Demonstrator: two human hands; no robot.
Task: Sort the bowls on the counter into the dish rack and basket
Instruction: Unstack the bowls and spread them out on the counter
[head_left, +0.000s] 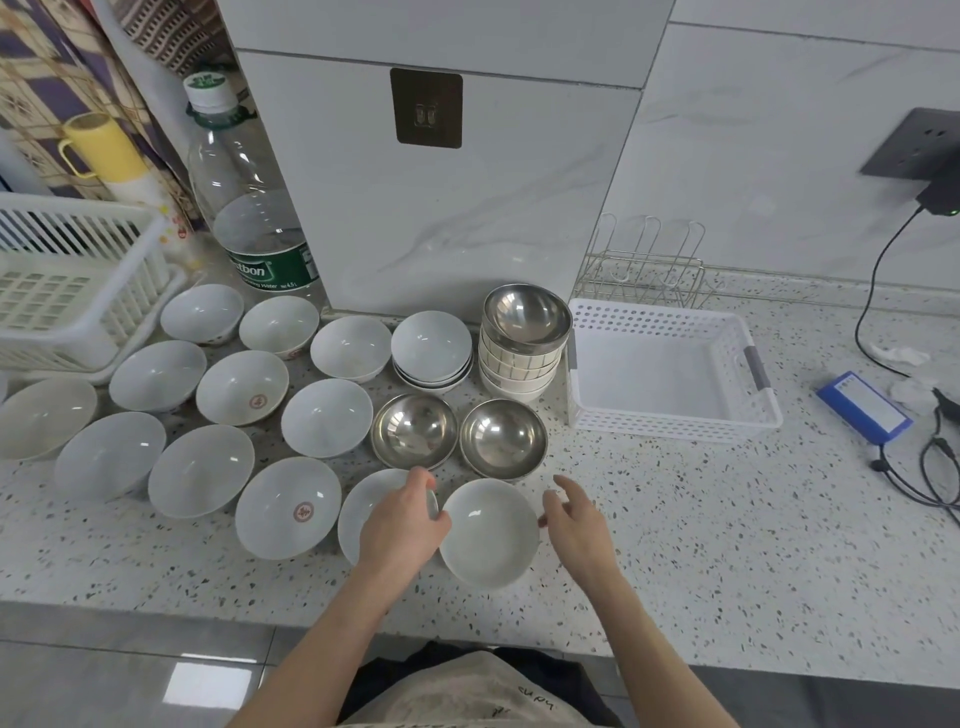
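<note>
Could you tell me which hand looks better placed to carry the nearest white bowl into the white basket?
Probably the right hand: it is beside the bowl on the basket's side.

White and steel bowls (327, 418) crowd the counter (upright), between rack (78, 275) and empty basket (670, 374).

The person's left hand (402, 525) covers much of a round white bowl (363, 506) under it. The white plastic dish rack (78, 280) and the pale bowl (44, 415) beside it run off the left edge. Black cables (935, 467) run off the right edge.
</note>
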